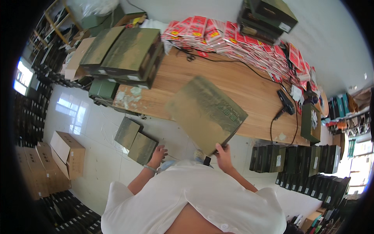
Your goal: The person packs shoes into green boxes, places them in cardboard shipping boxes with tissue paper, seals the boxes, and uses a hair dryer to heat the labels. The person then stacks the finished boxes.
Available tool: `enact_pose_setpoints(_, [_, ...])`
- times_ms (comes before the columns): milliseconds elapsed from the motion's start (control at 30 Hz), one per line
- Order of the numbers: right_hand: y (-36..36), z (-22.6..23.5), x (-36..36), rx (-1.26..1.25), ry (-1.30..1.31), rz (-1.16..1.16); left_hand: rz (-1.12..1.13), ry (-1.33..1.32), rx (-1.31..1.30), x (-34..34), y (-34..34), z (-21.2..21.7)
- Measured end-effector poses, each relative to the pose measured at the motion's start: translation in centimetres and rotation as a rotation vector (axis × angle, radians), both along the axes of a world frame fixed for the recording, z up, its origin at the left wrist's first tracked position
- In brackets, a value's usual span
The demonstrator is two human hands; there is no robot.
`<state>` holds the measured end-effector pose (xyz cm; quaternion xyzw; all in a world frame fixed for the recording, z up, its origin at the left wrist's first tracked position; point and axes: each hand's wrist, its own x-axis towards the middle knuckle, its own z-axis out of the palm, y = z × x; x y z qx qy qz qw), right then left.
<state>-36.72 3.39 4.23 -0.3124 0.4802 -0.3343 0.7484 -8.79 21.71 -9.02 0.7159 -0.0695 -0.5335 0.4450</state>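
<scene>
A green-and-tan shoebox is tilted over the front edge of the wooden table. My right hand grips its near corner, thumb on top, the other fingers partly hidden. On the left, my left hand hangs in front of my body with its fingers apart and nothing in them. Just beyond that hand, two similar boxes stand low beside the table. A bracelet is on my left wrist.
Stacked boxes occupy the table's left end. Red-and-white packets are heaped along the wall, below more boxes. A black hair dryer and its cord lie at right. An open carton sits on the floor.
</scene>
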Motion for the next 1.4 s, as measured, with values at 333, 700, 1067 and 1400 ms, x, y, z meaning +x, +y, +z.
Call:
enact_pose_setpoints(333, [-12.4, -3.0, -8.2, -0.666, 0.645, 0.005, -0.171, -0.531, -0.175, -5.4, -14.2, 5.5])
enact_pose_setpoints(700, [-18.3, -5.0, -2.9, -0.824, 1.498, 0.324, -0.382, -0.386, -0.357, -1.3, -26.8, 0.7])
enact_pose_setpoints(1067, [-23.0, -1.9, 1.4, -0.523, 0.899, -0.234, -0.406, 0.152, -0.242, 10.5, -29.3, 4.1])
enact_pose_setpoints(1400, [-24.6, -13.5, -1.4, 0.323, 0.377, -0.053, -0.601, 0.581, -0.288, 13.3, -32.2, 4.4])
